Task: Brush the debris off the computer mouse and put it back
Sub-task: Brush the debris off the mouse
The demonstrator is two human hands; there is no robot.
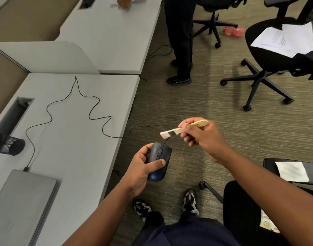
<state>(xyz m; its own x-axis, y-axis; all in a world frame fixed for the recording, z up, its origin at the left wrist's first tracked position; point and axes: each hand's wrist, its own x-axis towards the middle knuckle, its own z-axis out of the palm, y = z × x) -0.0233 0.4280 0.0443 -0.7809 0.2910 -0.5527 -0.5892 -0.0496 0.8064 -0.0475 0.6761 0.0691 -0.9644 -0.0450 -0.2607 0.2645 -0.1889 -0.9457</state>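
Grey desk [77, 132] sits off to my left, and the mouse is not over it: I am holding it out above the carpet [170, 107], so a slip would likely mean a drop to the floor. Its thin black cable [91, 118] snakes across the desktop to the closed laptop [19, 201]; pulling the mouse further out could, I judge, tug that plug.

My left hand [143, 171] grips the computer mouse [160, 158], fingers curled round its left flank and thumb laid across its back. My right hand [202, 137] pinches the wooden brush [186, 128] by the handle, fingers closed tight on it, bristles just above the mouse's front and apparently not touching. A loose pinch could let the brush twist mid-stroke.
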